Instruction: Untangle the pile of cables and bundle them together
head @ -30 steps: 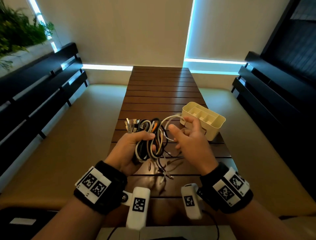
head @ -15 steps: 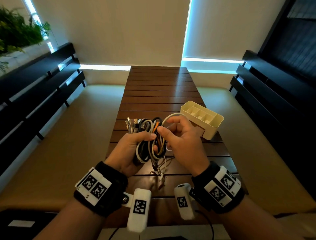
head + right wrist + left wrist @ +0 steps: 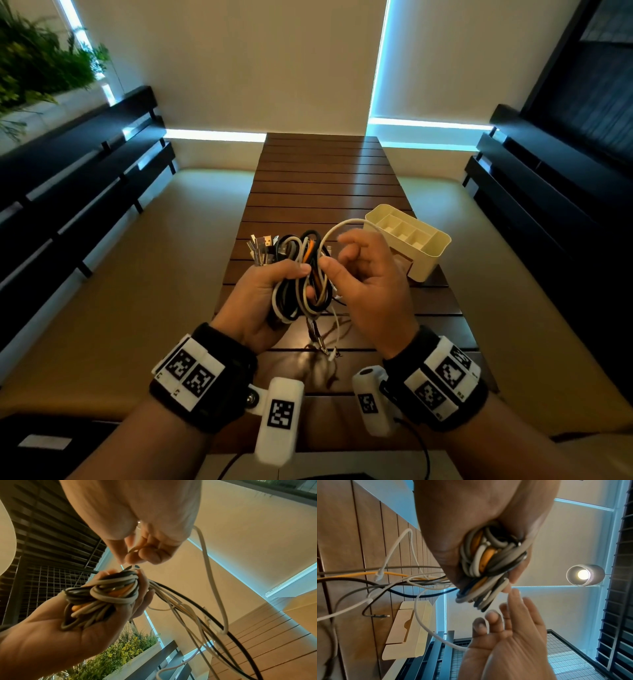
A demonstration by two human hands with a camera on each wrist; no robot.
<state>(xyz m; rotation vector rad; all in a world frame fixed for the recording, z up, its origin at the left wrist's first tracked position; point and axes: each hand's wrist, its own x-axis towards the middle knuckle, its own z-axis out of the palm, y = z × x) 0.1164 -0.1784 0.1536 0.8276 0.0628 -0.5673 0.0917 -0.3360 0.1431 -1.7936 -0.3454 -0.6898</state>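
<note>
The left hand is holding the coiled bundle of cables above the wooden counter, its grip wrapped tightly round the coils, thumb pressing across the front. The bundle's long axis is running roughly upright, with the metal plugs fanning out at its upper left and loose tails dangling to the counter below. Just to the right, almost touching the bundle, the right hand is pinching a white cable in a narrow grip (the cable is arching from the bundle's top over to the fingers). The right hand is the nearer one for the next wrap, which probably needs to pass crosswise round the coils. Farther right, a cream divided organizer is sitting on the counter.
</note>
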